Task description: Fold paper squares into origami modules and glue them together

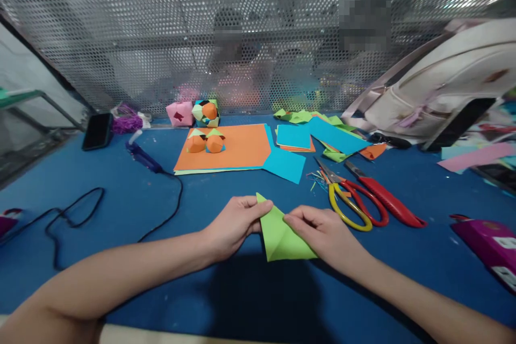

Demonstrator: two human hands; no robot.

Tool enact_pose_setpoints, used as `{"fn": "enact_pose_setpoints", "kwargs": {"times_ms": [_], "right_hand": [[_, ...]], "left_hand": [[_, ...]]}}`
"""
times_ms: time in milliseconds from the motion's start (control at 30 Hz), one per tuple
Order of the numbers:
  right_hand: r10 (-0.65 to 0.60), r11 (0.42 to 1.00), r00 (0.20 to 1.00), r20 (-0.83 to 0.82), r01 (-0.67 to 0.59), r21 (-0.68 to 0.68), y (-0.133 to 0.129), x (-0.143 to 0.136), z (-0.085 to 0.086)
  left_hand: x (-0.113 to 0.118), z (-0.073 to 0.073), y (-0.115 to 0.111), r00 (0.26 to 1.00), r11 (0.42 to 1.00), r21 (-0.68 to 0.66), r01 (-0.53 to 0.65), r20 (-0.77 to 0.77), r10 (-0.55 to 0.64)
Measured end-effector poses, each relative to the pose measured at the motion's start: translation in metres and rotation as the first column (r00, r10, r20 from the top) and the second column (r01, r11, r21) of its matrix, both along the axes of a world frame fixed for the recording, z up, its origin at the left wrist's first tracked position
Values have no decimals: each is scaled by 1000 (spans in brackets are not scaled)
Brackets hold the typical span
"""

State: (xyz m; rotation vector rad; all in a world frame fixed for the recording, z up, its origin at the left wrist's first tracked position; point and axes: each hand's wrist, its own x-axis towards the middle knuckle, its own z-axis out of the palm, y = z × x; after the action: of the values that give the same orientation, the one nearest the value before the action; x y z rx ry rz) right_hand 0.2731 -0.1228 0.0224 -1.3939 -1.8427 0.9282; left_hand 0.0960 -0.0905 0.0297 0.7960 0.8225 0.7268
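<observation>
A light green sheet of paper point(282, 239), folded into a triangle with a crease across it, is held up over the blue table. My left hand point(237, 223) pinches its upper left corner between thumb and fingers. Along the slanting upper right edge, my right hand point(322, 228) grips the same paper, its thumb on top. The lower edge of the paper faces me. Just beyond my right hand lie scissors point(350, 207) with one yellow and one red handle, partly open, and a red-handled utility knife point(389, 199).
Orange sheets point(234, 153) bear two small folded paper pieces point(205, 142). Blue paper squares point(293, 136) and green strips lie behind. A blue glue gun point(143, 156) with a black cord rests at left. A phone point(97, 130), a pale backpack point(447, 80) and a perforated metal screen point(258, 80) stand around.
</observation>
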Motion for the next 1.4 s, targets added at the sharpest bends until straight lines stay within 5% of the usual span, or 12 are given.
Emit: {"fn": "enact_pose_setpoints", "kwargs": {"times_ms": [300, 467, 600, 833, 1400], "right_hand": [[2, 1000, 1000, 28, -2, -4, 1, 6, 0], [-160, 986, 984, 82, 157, 47, 8, 15, -17], [-260, 966, 959, 109, 259, 30, 11, 20, -25], [-440, 888, 864, 244, 460, -28, 12, 14, -14], [-442, 883, 864, 242, 466, -51, 15, 11, -12]], "left_hand": [[-7, 4, 7, 1000, 997, 73, 17, 19, -19], [-10, -2, 14, 994, 982, 159, -106, -17, 110], [-10, -12, 16, 998, 988, 153, -23, -59, 32], [-9, -20, 19, 996, 992, 124, 25, -87, -14], [-10, -21, 21, 989, 982, 159, 106, -120, -87]]}}
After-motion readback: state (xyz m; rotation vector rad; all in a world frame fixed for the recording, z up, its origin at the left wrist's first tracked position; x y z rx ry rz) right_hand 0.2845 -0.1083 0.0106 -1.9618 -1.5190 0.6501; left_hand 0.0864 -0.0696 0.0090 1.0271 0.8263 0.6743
